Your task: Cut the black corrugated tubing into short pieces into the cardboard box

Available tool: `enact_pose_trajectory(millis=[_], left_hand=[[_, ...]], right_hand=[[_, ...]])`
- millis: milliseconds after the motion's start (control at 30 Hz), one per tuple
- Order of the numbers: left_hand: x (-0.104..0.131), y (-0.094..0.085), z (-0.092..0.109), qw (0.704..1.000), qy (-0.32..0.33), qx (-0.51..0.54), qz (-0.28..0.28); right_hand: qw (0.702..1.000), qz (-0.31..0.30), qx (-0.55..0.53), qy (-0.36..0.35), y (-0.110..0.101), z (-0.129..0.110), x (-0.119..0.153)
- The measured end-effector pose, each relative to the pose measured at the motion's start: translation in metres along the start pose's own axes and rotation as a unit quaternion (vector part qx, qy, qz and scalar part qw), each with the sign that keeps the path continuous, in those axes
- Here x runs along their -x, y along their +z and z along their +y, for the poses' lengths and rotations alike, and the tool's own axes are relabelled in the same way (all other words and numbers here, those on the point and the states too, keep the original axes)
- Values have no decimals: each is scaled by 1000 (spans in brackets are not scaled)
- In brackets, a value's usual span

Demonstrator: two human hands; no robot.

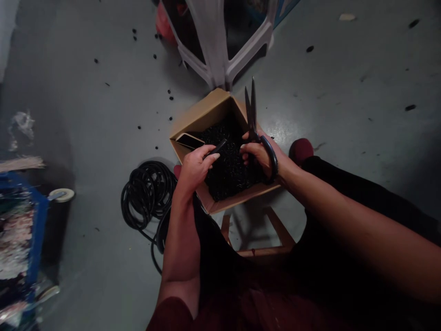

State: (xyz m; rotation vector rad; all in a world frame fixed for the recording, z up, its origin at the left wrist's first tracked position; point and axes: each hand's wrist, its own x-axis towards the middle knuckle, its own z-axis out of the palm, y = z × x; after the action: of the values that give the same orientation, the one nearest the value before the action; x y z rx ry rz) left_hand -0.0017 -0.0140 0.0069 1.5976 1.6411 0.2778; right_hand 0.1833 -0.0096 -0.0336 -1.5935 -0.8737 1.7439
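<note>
Black ribbed tubing point(217, 148) is what I see in my left hand point(195, 168): a short corrugated end sticks out past my thumb and forefinger, slanting up to the right over the open cardboard box point(206, 112). My fingers are curled tight around it. The tube looks matte and finely ridged, thin as a cable sheath, and its free tip sits just beside my right hand without touching it, as far as I can tell.

My right hand point(258, 156) is wrapped around the dark handles of a pair of scissors point(251, 115). Their long blades point up and away from me and are nearly together, with only a sliver of gap at the tips. One handle loop curves round the outside of my fingers.

Inside the box lies a heap of small black cut pieces point(230, 170), filling most of it. A phone point(190, 140) rests tilted against the left inner corner. The box sits on a wooden stool point(272, 239) between my knees.

On the grey floor point(86, 115) to the left lies a coil of black hose point(146, 193), near my left forearm. Loose black bits are scattered across the floor, and a white plastic stool point(220, 50) stands just beyond the box.
</note>
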Motion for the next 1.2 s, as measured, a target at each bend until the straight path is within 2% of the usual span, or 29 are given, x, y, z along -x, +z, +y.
enact_pose_trajectory(millis=[67, 133, 233, 300, 433, 633, 833, 1067, 1200], left_hand=[[-1, -3, -4, 1000, 2, -2, 28], [-2, -7, -8, 998, 13, -20, 60], [-3, -12, -11, 996, 19, -19, 85], [-2, -13, -11, 996, 9, 7, 88], [-2, -14, -8, 994, -8, 60, 86], [-2, -15, -7, 994, -8, 77, 71], [-1, -14, -12, 992, -22, 116, 48], [0, -15, -11, 991, -18, 132, 23], [1, -16, -10, 990, -15, 138, 23]], right_hand=[[1000, -16, 26, -3, 1, 0, 2], [994, -37, 97, -21, 3, 1, 6], [970, -65, 222, -72, 5, 4, 15], [955, -89, 267, -95, 7, 6, 21], [946, -123, 284, -93, 9, 7, 28], [944, -158, 277, -81, 11, 6, 31], [927, -134, 331, -120, 9, 7, 29], [877, -99, 439, -171, 7, 11, 27], [873, -97, 445, -174, 7, 11, 27]])
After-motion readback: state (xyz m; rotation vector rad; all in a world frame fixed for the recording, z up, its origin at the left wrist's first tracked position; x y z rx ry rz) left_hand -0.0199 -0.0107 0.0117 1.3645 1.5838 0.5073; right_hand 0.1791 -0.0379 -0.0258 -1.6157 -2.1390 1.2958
